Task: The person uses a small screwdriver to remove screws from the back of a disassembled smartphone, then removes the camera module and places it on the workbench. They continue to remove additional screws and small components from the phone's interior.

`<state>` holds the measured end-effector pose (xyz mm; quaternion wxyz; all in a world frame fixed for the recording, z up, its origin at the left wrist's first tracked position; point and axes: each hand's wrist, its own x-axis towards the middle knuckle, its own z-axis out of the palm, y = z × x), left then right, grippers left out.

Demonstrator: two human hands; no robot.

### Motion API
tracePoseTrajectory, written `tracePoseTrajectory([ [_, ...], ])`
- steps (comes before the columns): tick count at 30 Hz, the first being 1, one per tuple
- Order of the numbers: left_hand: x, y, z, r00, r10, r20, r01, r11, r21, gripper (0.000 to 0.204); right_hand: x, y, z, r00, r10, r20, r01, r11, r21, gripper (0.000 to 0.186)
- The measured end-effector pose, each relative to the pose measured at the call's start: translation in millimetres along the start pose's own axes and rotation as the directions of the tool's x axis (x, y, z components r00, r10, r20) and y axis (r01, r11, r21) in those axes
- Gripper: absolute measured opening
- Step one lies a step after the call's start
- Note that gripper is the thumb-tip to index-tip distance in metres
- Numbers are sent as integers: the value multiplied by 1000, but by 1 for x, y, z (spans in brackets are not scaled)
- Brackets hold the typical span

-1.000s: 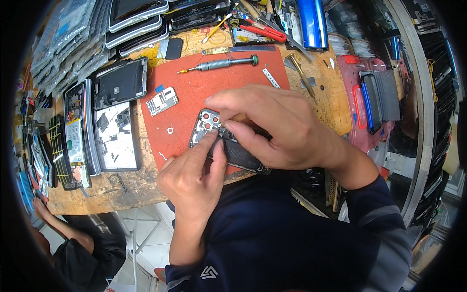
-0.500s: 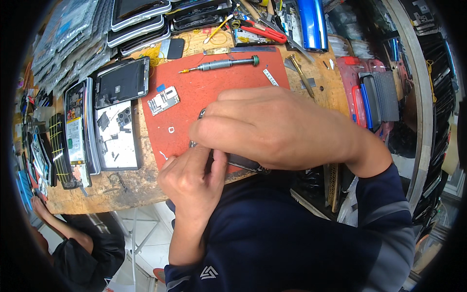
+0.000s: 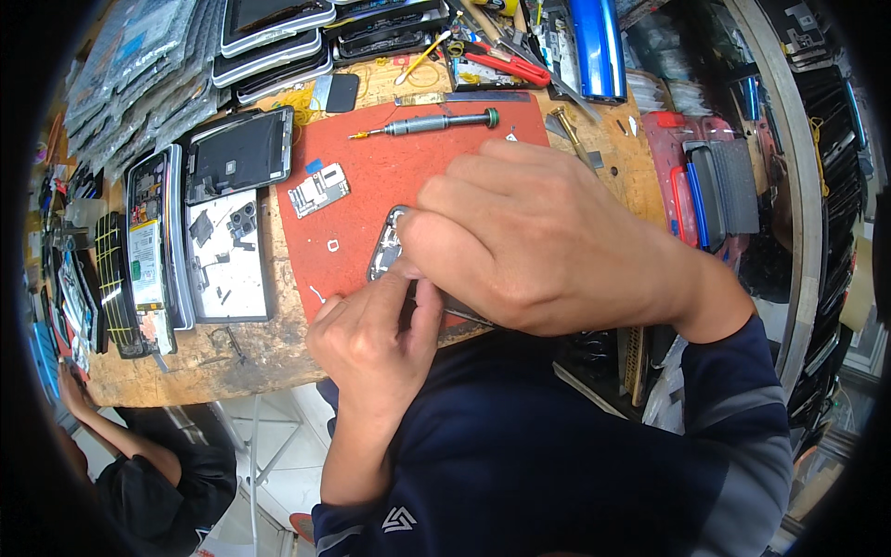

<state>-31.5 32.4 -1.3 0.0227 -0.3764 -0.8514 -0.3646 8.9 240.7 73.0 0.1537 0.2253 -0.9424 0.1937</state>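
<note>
An opened phone body (image 3: 383,251) lies at the near part of a red mat (image 3: 357,158), its dark rounded frame with metal parts inside showing at the left end. My left hand (image 3: 365,342) is closed at its near edge, thumb and forefinger pressed against it. Over the rest of the phone bends my right hand (image 3: 534,246), fingers curled down; whatever its fingertips hold is hidden behind the knuckles. Left of the phone, on the mat, are a small circuit board (image 3: 318,190) and a tiny white square ring (image 3: 333,245). A grey screwdriver (image 3: 436,123) rests along the far side.
At left stand opened phones (image 3: 148,255) and a white tray of small parts (image 3: 225,260). Bagged screens (image 3: 130,74) pile up behind. Red-handled cutters (image 3: 506,65) and a blue cylinder (image 3: 597,51) lie at the back. Another person's arm (image 3: 125,427) shows at lower left.
My right hand has shifted slightly right and its knuckles are raised, so more of the phone body's left end shows. My left hand stays at the near edge.
</note>
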Motion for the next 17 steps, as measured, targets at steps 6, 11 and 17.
tracePoseTrajectory([
  [6,0,-1,2,999,28,-29,-28,1000,-2,19,-1,-7,-10,993,47,111,-40,997,-67,27],
  [11,0,-1,1,998,59,-26,-58,998,20,19,1,-2,-3,998,44,37,-48,992,115,27],
  [17,-1,-1,2,998,62,-15,-61,997,39,19,1,-4,-13,981,70,178,-84,994,70,28],
])
